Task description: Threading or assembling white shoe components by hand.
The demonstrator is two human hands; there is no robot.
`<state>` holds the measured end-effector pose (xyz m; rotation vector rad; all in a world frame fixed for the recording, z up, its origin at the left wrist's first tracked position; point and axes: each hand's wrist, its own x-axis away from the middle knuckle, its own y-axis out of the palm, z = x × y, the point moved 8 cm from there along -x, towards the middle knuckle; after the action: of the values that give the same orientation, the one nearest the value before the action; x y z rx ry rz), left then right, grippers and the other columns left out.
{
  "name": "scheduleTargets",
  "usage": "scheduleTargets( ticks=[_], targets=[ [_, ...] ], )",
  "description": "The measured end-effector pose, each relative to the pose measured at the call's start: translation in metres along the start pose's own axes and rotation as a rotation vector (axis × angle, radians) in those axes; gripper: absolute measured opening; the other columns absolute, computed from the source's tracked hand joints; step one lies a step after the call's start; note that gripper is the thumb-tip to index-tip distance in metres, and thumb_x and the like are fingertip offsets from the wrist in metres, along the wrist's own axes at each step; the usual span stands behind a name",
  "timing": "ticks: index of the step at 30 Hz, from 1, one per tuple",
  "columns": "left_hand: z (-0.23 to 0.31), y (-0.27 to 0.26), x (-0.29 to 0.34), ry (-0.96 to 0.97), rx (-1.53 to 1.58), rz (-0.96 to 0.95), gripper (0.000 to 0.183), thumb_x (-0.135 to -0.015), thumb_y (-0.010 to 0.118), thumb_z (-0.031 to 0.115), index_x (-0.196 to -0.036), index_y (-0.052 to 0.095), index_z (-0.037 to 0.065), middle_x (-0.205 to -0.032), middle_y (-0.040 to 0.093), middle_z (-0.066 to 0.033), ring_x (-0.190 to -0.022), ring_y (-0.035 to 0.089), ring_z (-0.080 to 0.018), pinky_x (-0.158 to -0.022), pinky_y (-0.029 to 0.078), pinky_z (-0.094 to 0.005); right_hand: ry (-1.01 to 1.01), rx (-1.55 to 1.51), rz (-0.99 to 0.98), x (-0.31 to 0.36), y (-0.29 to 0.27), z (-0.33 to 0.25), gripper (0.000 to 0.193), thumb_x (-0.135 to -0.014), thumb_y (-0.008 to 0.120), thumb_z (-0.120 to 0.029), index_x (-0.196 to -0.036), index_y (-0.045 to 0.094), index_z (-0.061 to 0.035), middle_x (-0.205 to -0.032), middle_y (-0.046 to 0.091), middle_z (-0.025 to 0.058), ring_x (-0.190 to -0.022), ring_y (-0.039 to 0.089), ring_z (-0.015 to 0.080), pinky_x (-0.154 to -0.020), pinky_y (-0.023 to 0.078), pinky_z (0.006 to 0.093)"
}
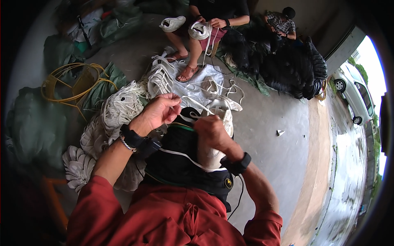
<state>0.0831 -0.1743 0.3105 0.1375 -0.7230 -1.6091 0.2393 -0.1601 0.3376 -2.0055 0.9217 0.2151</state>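
A white shoe [211, 160] rests on the black cloth [174, 167] over my lap, partly hidden by my right hand and forearm. From its upper part a white shoelace [195, 101] runs up to the left. My left hand [163, 110] pinches that lace between thumb and fingers, palm turned up. Right above the shoe, my right hand [212, 130] is closed and slightly blurred. Lace shows beside its fingers, so it appears to grip lace too. Another length of lace [186, 158] lies across the black cloth toward the shoe's near end.
Left of me lie piled white laces [122, 105] and stacked white shoes [76, 167], near a yellow ring frame [67, 98]. Ahead, a seated person [221, 12] handles another white shoe [200, 30] over a white plastic sheet [197, 86]. Black shoes [283, 74] are heaped at far right.
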Motion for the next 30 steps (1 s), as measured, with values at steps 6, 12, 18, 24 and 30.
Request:
scheduleTargets(
  ticks=[6, 12, 18, 24, 30],
  targets=[
    [-0.020, -0.025, -0.017, 0.055, 0.122, 0.029, 0.007, -0.086, 0.047, 0.016, -0.089, 0.050, 0.009, -0.094, 0.060, -0.0111, -0.058, 0.055, -0.0148, -0.043, 0.036, -0.0210, 0.486, -0.766, 0.601, 0.037, -0.128, 0.095, 0.024, -0.090, 0.044, -0.022, -0.085, 0.057, -0.0024, -0.079, 0.062, 0.0078, -0.074, 0.058, 0.0165, -0.075, 0.045, 0.0321],
    [-0.035, -0.023, -0.041, 0.130, 0.547, -0.007, 0.015, -0.090, 0.042, 0.017, -0.086, 0.051, 0.005, -0.109, 0.058, -0.0146, -0.088, 0.059, -0.0285, -0.057, 0.044, -0.0254, 0.719, -0.879, 0.497, 0.039, -0.075, 0.114, 0.028, -0.092, 0.042, -0.022, -0.091, 0.057, 0.0009, -0.095, 0.063, 0.0124, -0.084, 0.059, 0.0187, -0.076, 0.046, 0.0304],
    [-0.030, -0.072, -0.039, 0.212, 0.597, 0.103, 0.016, -0.091, 0.044, 0.015, -0.082, 0.051, 0.003, -0.078, 0.055, -0.0082, -0.077, 0.052, -0.0240, -0.065, 0.045, -0.0292, 0.710, -0.694, 0.234, 0.033, -0.046, 0.126, 0.025, -0.089, 0.049, -0.022, -0.085, 0.059, -0.0001, -0.092, 0.064, 0.0098, -0.078, 0.056, 0.0117, -0.068, 0.044, 0.0269],
    [-0.028, -0.189, 0.007, 0.285, 0.593, 0.480, 0.014, -0.090, 0.045, 0.013, -0.084, 0.051, 0.001, -0.078, 0.057, -0.0095, -0.076, 0.058, -0.0255, -0.068, 0.050, -0.0316, 0.751, -0.801, 0.311, 0.037, -0.046, 0.124, 0.024, -0.091, 0.046, -0.021, -0.090, 0.057, -0.0005, -0.091, 0.064, 0.0109, -0.080, 0.059, 0.0162, -0.074, 0.046, 0.0304],
    [-0.014, -0.123, -0.010, 0.331, 0.370, 0.367, 0.010, -0.087, 0.050, 0.012, -0.089, 0.051, 0.003, -0.085, 0.061, -0.0111, -0.082, 0.062, -0.0287, -0.065, 0.050, -0.0284, 0.603, -1.201, 0.578, 0.051, -0.105, 0.136, 0.020, -0.090, 0.042, -0.014, -0.086, 0.053, 0.0026, -0.085, 0.060, 0.0145, -0.081, 0.058, 0.0248, -0.073, 0.047, 0.0327]
  ],
)
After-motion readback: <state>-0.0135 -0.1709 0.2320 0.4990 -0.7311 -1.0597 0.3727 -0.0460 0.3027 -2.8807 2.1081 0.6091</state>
